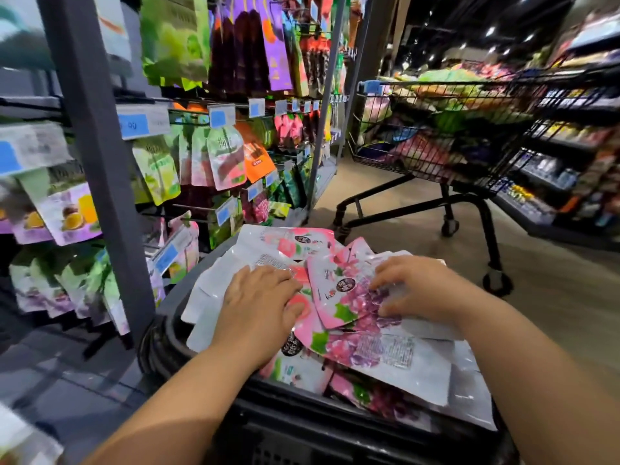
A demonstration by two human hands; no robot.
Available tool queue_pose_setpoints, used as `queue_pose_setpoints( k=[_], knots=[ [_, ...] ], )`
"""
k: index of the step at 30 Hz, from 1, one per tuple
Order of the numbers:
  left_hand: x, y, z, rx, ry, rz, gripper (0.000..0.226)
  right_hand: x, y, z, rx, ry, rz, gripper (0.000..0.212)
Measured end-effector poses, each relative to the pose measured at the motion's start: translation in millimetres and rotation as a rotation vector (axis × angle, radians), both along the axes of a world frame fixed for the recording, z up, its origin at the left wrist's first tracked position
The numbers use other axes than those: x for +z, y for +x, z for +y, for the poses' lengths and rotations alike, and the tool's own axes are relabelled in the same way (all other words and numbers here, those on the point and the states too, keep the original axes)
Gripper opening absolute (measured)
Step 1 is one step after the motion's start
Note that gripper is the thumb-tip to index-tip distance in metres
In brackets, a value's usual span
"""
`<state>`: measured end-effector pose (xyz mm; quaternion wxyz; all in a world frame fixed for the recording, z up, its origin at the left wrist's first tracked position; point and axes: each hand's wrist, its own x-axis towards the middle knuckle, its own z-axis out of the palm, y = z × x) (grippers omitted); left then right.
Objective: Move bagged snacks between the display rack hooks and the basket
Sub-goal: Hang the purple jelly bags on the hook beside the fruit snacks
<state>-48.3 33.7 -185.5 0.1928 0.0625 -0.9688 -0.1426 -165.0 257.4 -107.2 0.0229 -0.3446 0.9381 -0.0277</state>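
Both forearms reach forward and down from the bottom of the view over one black basket (pixel 295 427), which stands low in front of the person, just beside the display rack (pixel 97 162).

The left hand (pixel 261 303) lies palm down. Its fingers (pixel 268 276) are nearly straight and close together, resting flat on the white backs of the bagged snacks (pixel 402 364) heaped in the basket. Its thumb sticks out to the right and touches a pink bag.

The right hand (pixel 419 290) is also palm down, with the wrist a little raised. Its fingers (pixel 382 280) are bent like a claw, and their tips are set on a pink bag printed with purple grapes (pixel 345 293) that lies on top of the heap. The thumb (pixel 389 312) touches the same bag lower down. It cannot be told whether the fingers and thumb pinch a fold of the bag or only press on it.

There are two hands and one basket. More than half a dozen bags are in the heap; they overlap, so the exact count cannot be told. Some lie face up in pink and some show their white backs.

On the rack, many more bags (pixel 224 159) hang in rows from hooks (pixel 183 113), in green, pink, purple and orange. One wire shopping cart (pixel 436 105), piled with goods, stands on the floor (pixel 553 280) beyond the basket.
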Motion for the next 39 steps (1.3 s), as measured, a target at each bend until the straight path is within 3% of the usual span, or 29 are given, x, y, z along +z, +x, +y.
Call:
queue_pose_setpoints(
  k=[3, 7, 15, 20, 27, 31, 34, 37, 39],
  knots=[
    [0.2, 1.7, 0.5, -0.018, -0.001, -0.042, 0.045, -3.9, 0.4, -11.8, 0.069, 0.087, 0.072, 0.046],
    [-0.6, 6.3, -2.8, -0.036, -0.039, -0.089, 0.051, -18.0, 8.7, -25.6, 0.137, 0.088, 0.024, 0.054],
    [-1.8, 8.1, -3.0, -0.051, -0.034, -0.095, 0.049, -28.5, 11.0, -25.6, 0.222, -0.010, 0.026, 0.019],
    [0.0, 8.4, -3.8, -0.071, -0.009, -0.110, 0.048, -27.7, 16.1, -22.3, 0.144, -0.109, 0.095, 0.018],
    [2.9, 11.8, -4.5, -0.104, 0.159, -0.034, 0.053, -16.2, 20.3, -17.0, 0.000, -0.696, 0.145, 0.017],
    [13.0, 15.3, 3.2, -0.122, 0.572, 0.097, 0.077, 2.3, 33.2, -24.7, -0.050, -1.052, 0.100, 0.019],
    [21.5, 16.6, 11.6, -0.171, 0.820, 0.148, 0.085, 14.9, 42.7, -30.6, -0.128, -1.314, -0.109, 0.023],
    [30.3, 18.6, 18.2, -0.216, 0.947, 0.108, 0.093, 23.8, 55.1, -41.4, -0.121, -1.602, -0.550, 0.027],
    [29.8, 18.3, 20.0, -0.332, 1.125, 0.066, 0.091, 27.1, 62.4, -48.0, -0.129, -1.682, -0.704, 0.028]
  ],
)
